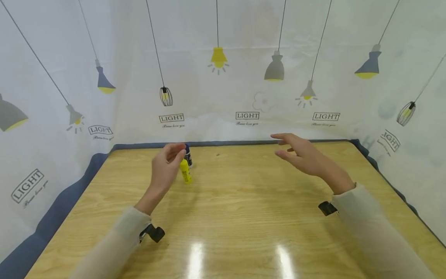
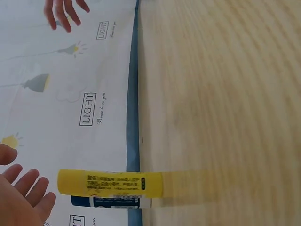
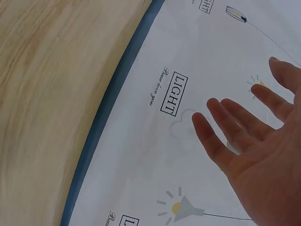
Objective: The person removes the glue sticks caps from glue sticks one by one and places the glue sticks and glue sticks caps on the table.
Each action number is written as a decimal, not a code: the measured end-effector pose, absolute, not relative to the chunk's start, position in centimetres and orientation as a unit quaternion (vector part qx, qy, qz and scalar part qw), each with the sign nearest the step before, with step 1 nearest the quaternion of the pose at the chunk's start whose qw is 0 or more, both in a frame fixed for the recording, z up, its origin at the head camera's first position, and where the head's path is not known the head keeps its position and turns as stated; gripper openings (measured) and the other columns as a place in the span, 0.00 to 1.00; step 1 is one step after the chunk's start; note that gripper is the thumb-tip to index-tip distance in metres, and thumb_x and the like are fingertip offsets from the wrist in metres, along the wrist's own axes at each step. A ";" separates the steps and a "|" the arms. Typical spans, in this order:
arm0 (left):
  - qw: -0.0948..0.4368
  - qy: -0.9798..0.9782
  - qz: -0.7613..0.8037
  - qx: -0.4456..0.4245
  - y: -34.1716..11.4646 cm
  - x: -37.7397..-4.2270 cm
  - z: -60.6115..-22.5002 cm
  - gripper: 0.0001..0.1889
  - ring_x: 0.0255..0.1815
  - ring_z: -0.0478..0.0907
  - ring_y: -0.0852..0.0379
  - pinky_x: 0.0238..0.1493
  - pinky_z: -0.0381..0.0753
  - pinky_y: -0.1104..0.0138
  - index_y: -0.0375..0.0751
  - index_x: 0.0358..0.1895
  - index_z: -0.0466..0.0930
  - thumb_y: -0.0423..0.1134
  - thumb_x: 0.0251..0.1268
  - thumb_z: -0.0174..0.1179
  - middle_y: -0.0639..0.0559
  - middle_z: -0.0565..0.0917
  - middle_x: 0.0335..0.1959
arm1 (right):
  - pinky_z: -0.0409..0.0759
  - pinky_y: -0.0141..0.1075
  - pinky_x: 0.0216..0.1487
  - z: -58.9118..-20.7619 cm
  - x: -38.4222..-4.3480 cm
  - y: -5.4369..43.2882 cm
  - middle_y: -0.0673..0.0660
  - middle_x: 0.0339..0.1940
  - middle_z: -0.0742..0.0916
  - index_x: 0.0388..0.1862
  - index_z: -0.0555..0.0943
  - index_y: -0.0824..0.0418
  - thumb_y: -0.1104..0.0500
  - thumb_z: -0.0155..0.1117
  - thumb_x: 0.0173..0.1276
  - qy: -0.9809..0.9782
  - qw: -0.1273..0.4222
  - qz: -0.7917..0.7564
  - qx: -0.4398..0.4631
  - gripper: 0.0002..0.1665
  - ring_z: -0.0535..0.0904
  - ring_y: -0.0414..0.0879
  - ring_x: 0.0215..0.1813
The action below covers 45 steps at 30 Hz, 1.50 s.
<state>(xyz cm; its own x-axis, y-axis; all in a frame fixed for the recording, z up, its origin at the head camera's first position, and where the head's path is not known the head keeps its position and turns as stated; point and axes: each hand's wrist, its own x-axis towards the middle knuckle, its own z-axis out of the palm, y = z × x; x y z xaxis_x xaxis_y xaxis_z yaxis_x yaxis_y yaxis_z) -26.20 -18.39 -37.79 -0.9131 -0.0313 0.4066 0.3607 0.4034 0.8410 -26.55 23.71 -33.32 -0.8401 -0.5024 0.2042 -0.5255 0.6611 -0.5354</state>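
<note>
My left hand (image 1: 163, 168) hovers above the table at the left, fingers loosely bent and holding nothing. Just beside its thumb stands an upright yellow cylindrical stick (image 1: 186, 172) with dark printing, shaped like a glue stick. Right behind it is a dark blue stick (image 1: 188, 155) with a white base, partly hidden in the head view. The left wrist view has both the yellow stick (image 2: 110, 183) and the blue stick (image 2: 106, 202) apart from the fingers (image 2: 36, 193). Over the right side of the table my right hand (image 1: 303, 157) is raised, thumb and fingers spread apart with nothing between them.
The wooden table (image 1: 237, 201) reaches back to a white curtain (image 1: 209, 93) printed with lamps and "LIGHT" labels. Its blue lower border (image 1: 237, 142) runs along the table's far edge. A black wrist mount (image 1: 153, 233) sits under the left sleeve, another mount (image 1: 327, 208) under the right.
</note>
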 end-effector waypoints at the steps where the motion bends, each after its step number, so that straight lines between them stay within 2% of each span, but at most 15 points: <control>1: 0.178 -0.818 -0.538 -0.099 -18.4 -26.1 -38.1 0.18 0.60 0.84 0.52 0.63 0.82 0.66 0.40 0.61 0.81 0.46 0.78 0.60 0.46 0.86 0.58 | 0.76 0.62 0.67 -33.6 -26.5 23.6 0.59 0.79 0.71 0.81 0.63 0.54 0.47 0.52 0.84 -0.909 0.021 0.304 0.285 0.32 0.72 0.61 0.75; 4: 0.171 -0.820 -0.538 -0.097 -18.3 -26.0 -38.8 0.19 0.61 0.83 0.51 0.63 0.82 0.66 0.39 0.62 0.80 0.46 0.78 0.60 0.44 0.85 0.60 | 0.78 0.59 0.65 -34.3 -26.3 23.4 0.61 0.78 0.73 0.80 0.64 0.58 0.50 0.53 0.84 -0.903 0.029 0.317 0.289 0.31 0.75 0.62 0.72; 6: 0.166 -0.821 -0.538 -0.093 -18.3 -26.0 -39.3 0.19 0.63 0.83 0.49 0.64 0.81 0.61 0.39 0.64 0.80 0.45 0.78 0.60 0.43 0.85 0.62 | 0.79 0.59 0.65 -34.7 -26.3 23.2 0.62 0.77 0.74 0.79 0.65 0.60 0.51 0.53 0.84 -0.900 0.029 0.325 0.290 0.30 0.76 0.62 0.71; 13: 0.156 -0.824 -0.540 -0.071 -18.3 -26.0 -40.1 0.20 0.68 0.80 0.45 0.70 0.77 0.56 0.37 0.65 0.79 0.37 0.73 0.65 0.41 0.83 0.65 | 0.80 0.59 0.63 -35.8 -26.4 22.7 0.63 0.73 0.77 0.77 0.67 0.60 0.52 0.54 0.83 -0.897 0.034 0.337 0.284 0.29 0.79 0.62 0.68; 18: 0.142 -0.834 -0.530 -0.067 -18.2 -26.3 -40.5 0.22 0.67 0.81 0.44 0.68 0.79 0.54 0.34 0.64 0.78 0.32 0.69 0.67 0.40 0.83 0.64 | 0.81 0.59 0.62 -36.2 -26.5 22.4 0.61 0.71 0.79 0.75 0.70 0.59 0.52 0.55 0.83 -0.895 0.037 0.345 0.280 0.27 0.80 0.62 0.67; 25: 0.121 -0.853 -0.506 -0.047 -18.3 -26.4 -41.5 0.24 0.64 0.83 0.41 0.63 0.83 0.51 0.33 0.66 0.77 0.28 0.68 0.66 0.38 0.82 0.64 | 0.81 0.58 0.62 -36.1 -26.4 21.7 0.61 0.70 0.80 0.75 0.71 0.58 0.51 0.56 0.83 -0.890 0.027 0.361 0.277 0.26 0.81 0.60 0.66; 30: 0.065 -0.873 -0.482 -0.032 -18.4 -26.5 -41.8 0.24 0.65 0.81 0.37 0.64 0.82 0.50 0.31 0.67 0.74 0.29 0.70 0.64 0.33 0.81 0.64 | 0.81 0.57 0.63 -35.9 -26.4 21.2 0.61 0.70 0.81 0.74 0.71 0.57 0.52 0.57 0.82 -0.886 0.021 0.373 0.275 0.26 0.82 0.59 0.66; 34: 0.013 -0.895 -0.443 -0.056 -18.2 -26.5 -42.0 0.22 0.64 0.81 0.35 0.63 0.82 0.49 0.28 0.66 0.74 0.31 0.73 0.62 0.30 0.82 0.61 | 0.81 0.57 0.63 -35.9 -26.3 20.9 0.63 0.69 0.81 0.73 0.72 0.58 0.53 0.56 0.83 -0.880 0.021 0.384 0.279 0.25 0.82 0.61 0.65; 39: -0.025 -0.901 -0.421 -0.098 -17.4 -26.6 -41.8 0.19 0.62 0.81 0.37 0.63 0.82 0.50 0.28 0.63 0.77 0.31 0.74 0.61 0.32 0.83 0.58 | 0.81 0.57 0.64 -36.0 -26.4 20.3 0.64 0.68 0.82 0.72 0.73 0.57 0.54 0.56 0.83 -0.874 0.016 0.392 0.287 0.24 0.83 0.61 0.64; 45: -0.075 -0.904 -0.397 -0.141 -15.2 -27.0 -41.4 0.16 0.61 0.83 0.40 0.60 0.84 0.51 0.33 0.60 0.78 0.33 0.75 0.62 0.36 0.84 0.57 | 0.80 0.56 0.65 -35.9 -26.2 19.8 0.63 0.68 0.82 0.73 0.73 0.56 0.52 0.55 0.83 -0.873 0.007 0.392 0.289 0.24 0.83 0.59 0.64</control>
